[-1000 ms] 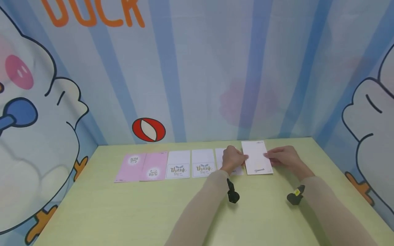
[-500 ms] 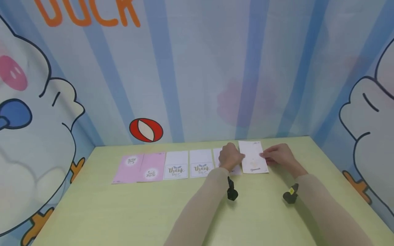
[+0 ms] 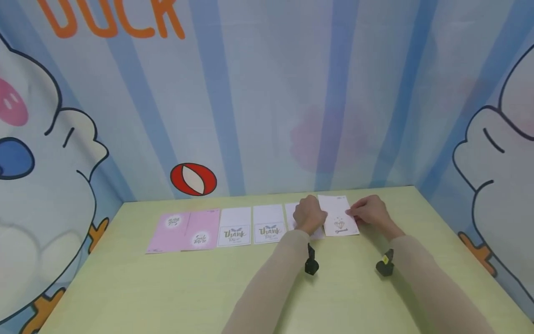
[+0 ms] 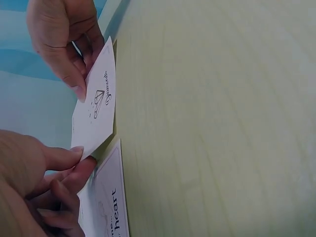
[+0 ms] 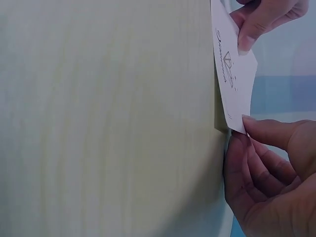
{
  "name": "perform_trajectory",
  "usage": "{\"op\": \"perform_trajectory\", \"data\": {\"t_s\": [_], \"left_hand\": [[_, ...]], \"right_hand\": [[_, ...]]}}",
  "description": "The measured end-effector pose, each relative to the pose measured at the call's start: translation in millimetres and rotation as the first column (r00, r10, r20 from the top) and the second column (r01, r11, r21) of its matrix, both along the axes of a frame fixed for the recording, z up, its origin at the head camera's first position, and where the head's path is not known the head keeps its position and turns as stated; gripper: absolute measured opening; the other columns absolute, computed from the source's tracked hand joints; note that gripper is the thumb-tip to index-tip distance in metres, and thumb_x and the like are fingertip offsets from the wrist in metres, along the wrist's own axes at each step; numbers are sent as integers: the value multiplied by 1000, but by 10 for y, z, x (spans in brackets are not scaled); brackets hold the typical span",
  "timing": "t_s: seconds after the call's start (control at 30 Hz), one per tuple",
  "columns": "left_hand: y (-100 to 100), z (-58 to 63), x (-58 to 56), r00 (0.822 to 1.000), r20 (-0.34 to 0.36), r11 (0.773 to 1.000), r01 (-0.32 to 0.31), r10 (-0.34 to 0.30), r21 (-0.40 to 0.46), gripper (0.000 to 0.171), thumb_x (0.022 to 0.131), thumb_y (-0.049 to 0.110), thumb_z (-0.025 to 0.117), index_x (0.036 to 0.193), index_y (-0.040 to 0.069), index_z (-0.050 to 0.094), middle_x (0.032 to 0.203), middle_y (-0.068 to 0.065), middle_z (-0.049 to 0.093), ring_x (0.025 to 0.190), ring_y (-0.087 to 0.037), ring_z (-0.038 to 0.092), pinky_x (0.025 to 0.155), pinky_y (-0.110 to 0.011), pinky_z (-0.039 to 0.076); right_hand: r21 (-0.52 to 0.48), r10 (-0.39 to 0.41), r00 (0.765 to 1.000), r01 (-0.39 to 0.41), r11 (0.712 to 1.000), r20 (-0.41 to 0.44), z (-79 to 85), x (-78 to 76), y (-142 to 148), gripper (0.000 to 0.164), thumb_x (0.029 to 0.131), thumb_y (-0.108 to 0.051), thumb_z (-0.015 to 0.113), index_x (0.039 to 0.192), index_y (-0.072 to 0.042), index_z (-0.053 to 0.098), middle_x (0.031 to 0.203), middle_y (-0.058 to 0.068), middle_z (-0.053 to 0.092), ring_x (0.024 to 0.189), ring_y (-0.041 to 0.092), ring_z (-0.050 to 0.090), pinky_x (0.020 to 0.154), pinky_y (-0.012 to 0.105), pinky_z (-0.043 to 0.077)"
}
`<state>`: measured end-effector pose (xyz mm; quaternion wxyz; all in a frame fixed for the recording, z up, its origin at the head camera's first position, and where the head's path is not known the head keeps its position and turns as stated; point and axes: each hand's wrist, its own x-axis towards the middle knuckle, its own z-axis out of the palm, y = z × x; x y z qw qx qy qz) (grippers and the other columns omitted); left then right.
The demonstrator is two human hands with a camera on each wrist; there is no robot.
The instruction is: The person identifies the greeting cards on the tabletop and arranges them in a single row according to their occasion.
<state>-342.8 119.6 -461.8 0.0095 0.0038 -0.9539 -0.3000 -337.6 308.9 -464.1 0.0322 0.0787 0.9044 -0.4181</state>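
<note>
A white card with a diamond drawing (image 3: 339,218) is held at the right end of a row of cards. My left hand (image 3: 309,214) pinches its left edge between thumb and fingers. On the opposite edge, my right hand (image 3: 370,212) pinches it the same way. Both wrist views show the diamond card (image 4: 98,101) slightly raised, with a shadow under its near edge. Partly under my left hand lies a card lettered "heart" (image 4: 112,197). Left of it are two "Thank You" cards (image 3: 269,225) (image 3: 234,227), flat on the table.
Two pink cards (image 3: 200,229) (image 3: 167,234) lie at the row's left end. The pale yellow table (image 3: 175,292) meets a blue striped backdrop (image 3: 267,102) just behind the cards. Cartoon-printed side panels (image 3: 50,199) flank the table.
The diamond card's face has tipped, and its drawing now shows clearly. Both hands keep their pinch on it. The whole view has drifted slightly, shifting the scene left.
</note>
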Motion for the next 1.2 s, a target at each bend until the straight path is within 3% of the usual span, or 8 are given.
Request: {"op": "perform_trajectory", "data": {"t_s": [0.13,0.3,0.43,1.0,1.1,1.2], "left_hand": [[8,17,20,1000,-15,1000,20,-20,3,47,90,15,76,58,15,42,58,0,49,54,-17,45,53,-33,41],[20,32,39,999,-27,998,49,-48,32,45,89,11,75,58,15,44,57,0,49,52,-16,44,51,-32,40],[25,6,29,999,-7,998,41,-41,39,45,90,11,77,58,13,46,55,-1,49,50,-16,43,50,-32,39],[27,-51,-26,1000,-29,1000,-3,2,-6,27,85,17,85,67,9,66,70,-6,70,58,-19,60,55,-34,52],[38,-44,-31,998,-54,1000,8,-9,-19,30,86,15,83,65,10,62,65,-4,67,56,-18,58,54,-32,50],[45,-35,-25,997,-69,1000,21,-22,-13,42,86,11,80,58,13,49,56,-1,54,50,-15,48,49,-30,43]], "right_hand": [[35,13,1000,-12,999,-17,-5,13,0,32,95,-16,78,113,10,74,96,20,77,69,11,66,60,24,53],[71,17,1000,-16,997,-20,6,20,22,31,94,-16,78,111,10,74,94,18,76,69,12,63,60,24,51],[88,24,1000,-23,996,-5,-5,19,16,30,93,-17,78,109,9,76,90,15,76,70,13,64,61,24,51],[141,31,1000,-31,990,4,-32,15,-13,31,93,-18,78,108,8,75,83,11,72,68,15,61,60,26,47],[143,22,1000,-23,989,5,-14,22,-4,30,93,-18,77,108,9,75,82,11,71,69,16,60,59,26,47],[144,17,1000,-17,989,1,-12,26,2,30,94,-19,77,107,8,75,82,10,71,69,16,60,59,27,47]]}}
